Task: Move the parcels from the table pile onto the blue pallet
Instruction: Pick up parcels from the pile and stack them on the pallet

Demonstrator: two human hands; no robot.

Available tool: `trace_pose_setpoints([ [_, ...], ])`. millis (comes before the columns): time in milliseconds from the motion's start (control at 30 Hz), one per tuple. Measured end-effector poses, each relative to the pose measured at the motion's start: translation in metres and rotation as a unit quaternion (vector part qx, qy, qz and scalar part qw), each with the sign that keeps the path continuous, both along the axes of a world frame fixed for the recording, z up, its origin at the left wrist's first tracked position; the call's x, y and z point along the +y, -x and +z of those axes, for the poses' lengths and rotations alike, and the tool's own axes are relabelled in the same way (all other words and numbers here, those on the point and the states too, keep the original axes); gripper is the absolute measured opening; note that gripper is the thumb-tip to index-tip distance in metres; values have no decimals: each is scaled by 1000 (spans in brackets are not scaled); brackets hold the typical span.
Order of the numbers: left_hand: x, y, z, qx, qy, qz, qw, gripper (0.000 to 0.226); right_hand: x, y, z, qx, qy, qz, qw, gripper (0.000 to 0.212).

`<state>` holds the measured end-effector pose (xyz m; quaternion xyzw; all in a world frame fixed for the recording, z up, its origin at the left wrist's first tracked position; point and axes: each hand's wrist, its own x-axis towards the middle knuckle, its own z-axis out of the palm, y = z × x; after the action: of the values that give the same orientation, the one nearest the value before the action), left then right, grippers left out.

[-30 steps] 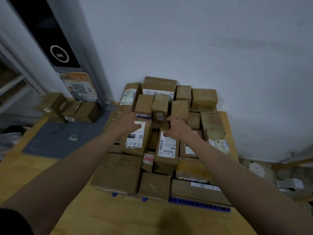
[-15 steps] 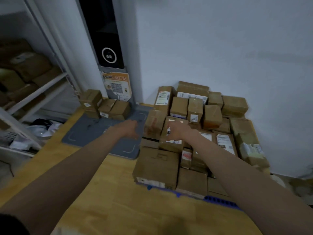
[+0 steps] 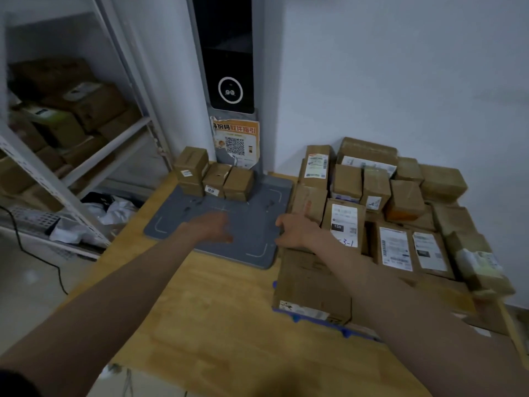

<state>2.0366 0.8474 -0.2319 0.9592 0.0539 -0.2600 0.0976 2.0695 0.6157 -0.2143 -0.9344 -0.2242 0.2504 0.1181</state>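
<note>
While empty, hands (image 3: 252,230) short of parcels (image 3: 213,180).

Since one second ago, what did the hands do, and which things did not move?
Both hands left the stacked parcels on the blue pallet, letting go of the labelled ones, and swung left. The left hand and right hand now hang empty over the grey mat, toward the three small boxes. Pile, mat and boxes kept their places.

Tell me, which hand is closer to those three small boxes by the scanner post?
Left. The left hand hovers over the grey mat just in front of the three small boxes; the right hand is farther right, at the mat's edge beside the parcel stack.
</note>
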Motion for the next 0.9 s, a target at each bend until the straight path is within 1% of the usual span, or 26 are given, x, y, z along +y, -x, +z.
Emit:
trace_pose_setpoints([
  [233,19,-18,-12,0,-24,24,999,61,25,-35,-13,21,-6,23,999,53],
  [300,28,-23,-10,-3,-28,36,999,63,33,-45,-17,31,-13,24,999,54],
  [433,51,-29,-14,-5,-35,54,998,55,51,-57,-27,57,-22,16,998,53],
  [533,68,-36,-21,-7,-30,70,997,59,67,-66,-38,70,-28,7,997,53],
  [700,90,-54,-51,5,-17,72,997,59,93,-81,-69,102,-33,-30,994,51],
  [800,104,-68,-75,21,-10,53,998,59,107,-87,-88,118,-33,-62,991,49],
  [900,122,-89,-92,17,1,54,998,62,123,-99,-105,128,-33,-90,987,48],
])
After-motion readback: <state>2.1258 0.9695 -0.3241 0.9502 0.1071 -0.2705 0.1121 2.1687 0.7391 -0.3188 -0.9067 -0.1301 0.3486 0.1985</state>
